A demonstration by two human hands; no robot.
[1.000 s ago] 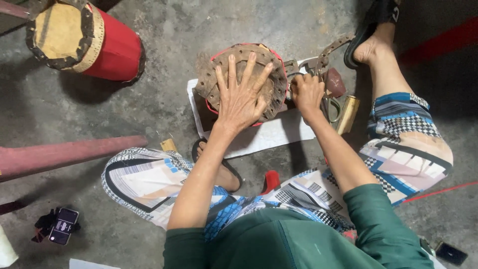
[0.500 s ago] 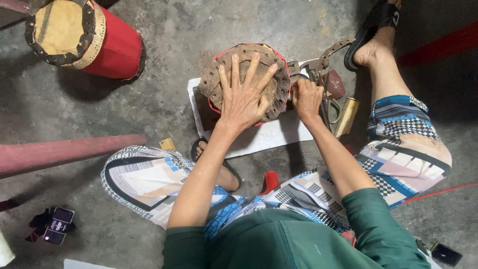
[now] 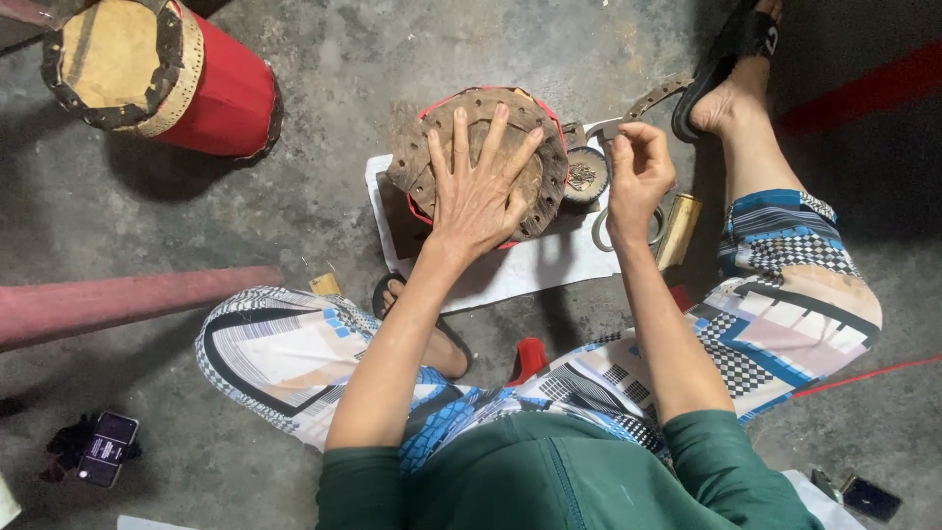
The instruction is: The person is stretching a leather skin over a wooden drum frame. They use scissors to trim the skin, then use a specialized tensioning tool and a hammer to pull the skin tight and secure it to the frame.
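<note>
Drum under perforated hide, on white sheet.
Left hand splayed flat on hide; right hand pinching strap; small bowl holds dark bits.

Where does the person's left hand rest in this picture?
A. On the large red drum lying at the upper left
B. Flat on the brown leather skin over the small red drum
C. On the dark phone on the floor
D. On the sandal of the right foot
B: the left hand lies palm down, fingers spread, on the perforated leather skin covering the small red drum, while the right hand is raised beside it.
</note>
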